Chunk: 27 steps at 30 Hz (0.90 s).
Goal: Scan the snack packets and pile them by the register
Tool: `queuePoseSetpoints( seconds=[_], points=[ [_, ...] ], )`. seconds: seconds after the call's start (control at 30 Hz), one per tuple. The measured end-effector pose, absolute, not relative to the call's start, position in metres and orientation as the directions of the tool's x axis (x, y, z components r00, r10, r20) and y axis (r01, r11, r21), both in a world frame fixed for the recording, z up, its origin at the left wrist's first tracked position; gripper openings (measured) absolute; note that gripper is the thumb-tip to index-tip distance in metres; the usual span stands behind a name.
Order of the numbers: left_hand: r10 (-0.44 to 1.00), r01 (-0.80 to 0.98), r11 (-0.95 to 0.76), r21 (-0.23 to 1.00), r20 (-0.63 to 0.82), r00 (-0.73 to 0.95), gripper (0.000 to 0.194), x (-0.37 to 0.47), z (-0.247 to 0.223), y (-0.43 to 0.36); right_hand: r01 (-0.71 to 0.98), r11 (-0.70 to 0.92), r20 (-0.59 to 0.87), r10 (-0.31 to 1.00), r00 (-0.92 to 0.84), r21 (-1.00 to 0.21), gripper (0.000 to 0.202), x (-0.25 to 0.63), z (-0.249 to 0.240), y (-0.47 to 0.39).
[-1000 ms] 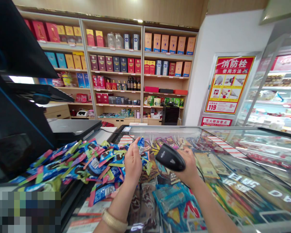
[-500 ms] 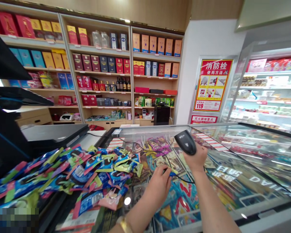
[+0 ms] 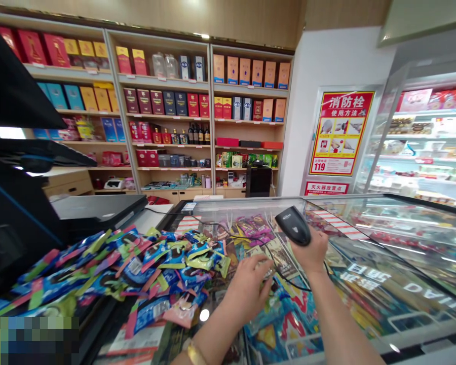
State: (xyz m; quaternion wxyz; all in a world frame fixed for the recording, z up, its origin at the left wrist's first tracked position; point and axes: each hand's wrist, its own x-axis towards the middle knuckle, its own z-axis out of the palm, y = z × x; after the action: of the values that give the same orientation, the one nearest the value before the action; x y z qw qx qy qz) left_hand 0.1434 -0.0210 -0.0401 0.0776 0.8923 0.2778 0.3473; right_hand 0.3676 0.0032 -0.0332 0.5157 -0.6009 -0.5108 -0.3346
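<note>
My right hand (image 3: 313,253) grips a black handheld barcode scanner (image 3: 293,226), raised above the glass freezer lid (image 3: 349,304). The scanner's rounded top faces me and its head points away to the left. My left hand (image 3: 251,279) hovers over the lid with its fingers spread and slightly bent, and I see nothing held in it. The scanner's thin black cable (image 3: 292,283) curves just past those fingertips. Left of that hand lies a heap of small blue, green and pink snack packets (image 3: 137,266), one of them showing a white barcode label.
A dark monitor or till (image 3: 11,213) stands at the left, with a flat black box (image 3: 99,208) beside it. Packaged goods show through the freezer glass. Behind are shelves of boxed bottles (image 3: 167,104), a red fire-hydrant sign (image 3: 342,134) and a lit display fridge (image 3: 429,147).
My left hand's fingers have spread from a closed pose near the cable. The whole view has shifted slightly to the left. My right hand still holds the scanner up.
</note>
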Motion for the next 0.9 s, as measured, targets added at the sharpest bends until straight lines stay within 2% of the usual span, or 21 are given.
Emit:
queuePoseSetpoints(
  seconds=[0.1,0.17,0.23,0.3,0.37,0.47,0.63,0.7,0.8,0.83,0.9],
  points=[
    [0.623,0.612,-0.732,0.299,0.656,0.425,0.039,0.128,-0.025,-0.009,0.957,0.059,0.927,0.274,0.257,-0.283,0.013,0.365,-0.034,0.002],
    [0.689,0.768,-0.573,0.286,0.674,0.264,0.037,0.115,-0.014,-0.001,0.958,0.067,0.926,0.282,0.251,-0.280,0.012,0.363,-0.033,0.002],
    [0.748,0.887,-0.369,0.277,0.654,0.107,0.036,0.100,-0.005,0.006,0.958,0.073,0.925,0.290,0.244,-0.276,0.011,0.361,-0.033,0.001],
    [0.810,0.945,-0.209,0.251,0.586,0.023,0.040,0.087,0.001,0.011,0.959,0.078,0.925,0.295,0.238,-0.272,0.012,0.360,-0.032,0.001],
    [0.870,0.968,-0.130,0.215,0.493,0.008,0.044,0.078,0.003,0.014,0.959,0.084,0.925,0.298,0.234,-0.270,0.014,0.359,-0.032,0.001],
    [0.918,0.977,-0.114,0.180,0.394,0.035,0.045,0.072,0.002,0.016,0.958,0.093,0.924,0.303,0.232,-0.271,0.017,0.357,-0.032,0.001],
    [0.914,0.968,-0.165,0.190,0.398,0.078,0.040,0.068,-0.002,0.021,0.957,0.123,0.924,0.320,0.211,-0.261,0.025,0.353,-0.031,0.001],
    [0.902,0.942,-0.182,0.281,0.430,0.046,0.039,0.065,-0.003,0.025,0.957,0.134,0.922,0.330,0.202,-0.258,0.027,0.352,-0.031,0.000],
    [0.867,0.793,-0.198,0.576,0.480,-0.132,0.032,0.060,0.000,0.032,0.953,0.151,0.917,0.344,0.200,-0.264,0.026,0.351,-0.031,0.000],
    [0.853,0.682,-0.214,0.699,0.474,-0.219,0.027,0.058,0.003,0.034,0.951,0.160,0.919,0.340,0.199,-0.265,0.024,0.351,-0.031,0.000],
    [0.840,0.298,-0.270,0.915,0.376,-0.392,0.017,0.057,0.008,0.037,0.947,0.181,0.926,0.322,0.197,-0.265,0.020,0.350,-0.031,-0.001]
  ],
)
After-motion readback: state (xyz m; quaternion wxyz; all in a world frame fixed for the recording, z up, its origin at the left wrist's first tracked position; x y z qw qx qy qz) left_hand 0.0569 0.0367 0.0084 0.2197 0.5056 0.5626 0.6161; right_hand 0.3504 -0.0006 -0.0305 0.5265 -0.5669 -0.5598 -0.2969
